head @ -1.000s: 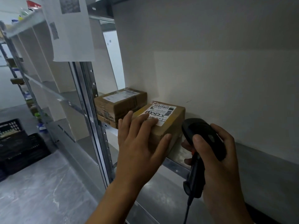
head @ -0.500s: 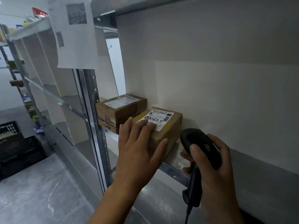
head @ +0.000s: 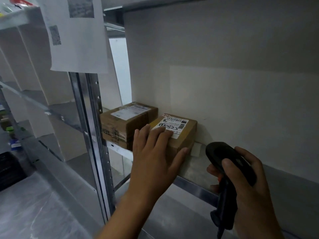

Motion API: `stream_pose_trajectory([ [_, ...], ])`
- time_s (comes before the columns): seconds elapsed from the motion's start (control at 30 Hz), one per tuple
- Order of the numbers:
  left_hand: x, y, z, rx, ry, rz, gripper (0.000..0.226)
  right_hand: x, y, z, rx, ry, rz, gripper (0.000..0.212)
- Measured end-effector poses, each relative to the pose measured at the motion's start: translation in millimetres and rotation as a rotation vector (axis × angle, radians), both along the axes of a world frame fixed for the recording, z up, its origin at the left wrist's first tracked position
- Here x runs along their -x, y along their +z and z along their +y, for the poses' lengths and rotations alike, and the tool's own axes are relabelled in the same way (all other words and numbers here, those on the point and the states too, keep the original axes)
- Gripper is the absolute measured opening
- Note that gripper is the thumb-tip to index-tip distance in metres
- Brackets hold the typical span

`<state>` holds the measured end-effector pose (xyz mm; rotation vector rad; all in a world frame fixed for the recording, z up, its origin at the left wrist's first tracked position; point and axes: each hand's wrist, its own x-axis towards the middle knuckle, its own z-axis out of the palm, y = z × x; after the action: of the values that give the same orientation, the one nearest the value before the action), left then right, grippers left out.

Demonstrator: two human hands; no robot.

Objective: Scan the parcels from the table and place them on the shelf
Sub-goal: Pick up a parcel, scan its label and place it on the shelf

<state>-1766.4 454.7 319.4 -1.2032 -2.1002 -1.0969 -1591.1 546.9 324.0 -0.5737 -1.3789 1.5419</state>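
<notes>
A brown cardboard parcel (head: 185, 135) with a white shipping label lies on the metal shelf (head: 195, 171), against the back wall. My left hand (head: 155, 156) lies flat on its near top edge, fingers straight over the label and thumb along its front face. Just to its left a second brown parcel (head: 124, 123) stands on the same shelf, touching it. My right hand (head: 245, 183) grips a black handheld barcode scanner (head: 224, 163) to the right of the parcel, in front of the shelf edge, with its cable hanging down.
A perforated metal upright (head: 93, 135) stands left of the parcels, with a printed paper sheet (head: 76, 33) hanging on it. More shelving (head: 34, 104) runs away on the left, and a dark crate (head: 8, 169) sits on the floor there. Shelf room lies to the right.
My left hand has slid the labelled parcel deeper onto the shelf toward the wall. The view has moved closer and my right hand with the scanner has dropped slightly.
</notes>
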Motion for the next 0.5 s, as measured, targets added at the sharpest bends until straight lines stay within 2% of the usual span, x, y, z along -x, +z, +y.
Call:
stream_pose_trajectory([
  [0.1,14.3,1.8,-0.2,0.004,-0.012,0.008,0.066,1.6,3.7,-4.6,0.004,-0.033,-0.007,0.113],
  [0.33,44.5,-0.2,2.8,0.006,-0.021,0.047,0.062,7.8,6.2,-9.8,0.022,-0.078,-0.024,0.121],
  [0.43,50.5,-0.5,5.3,0.001,-0.03,0.077,0.059,14.8,10.2,-11.8,0.003,-0.071,-0.044,0.115],
  [0.5,53.4,-0.6,7.9,0.009,-0.025,0.083,0.06,20.8,12.7,-13.0,-0.025,-0.061,-0.052,0.094],
])
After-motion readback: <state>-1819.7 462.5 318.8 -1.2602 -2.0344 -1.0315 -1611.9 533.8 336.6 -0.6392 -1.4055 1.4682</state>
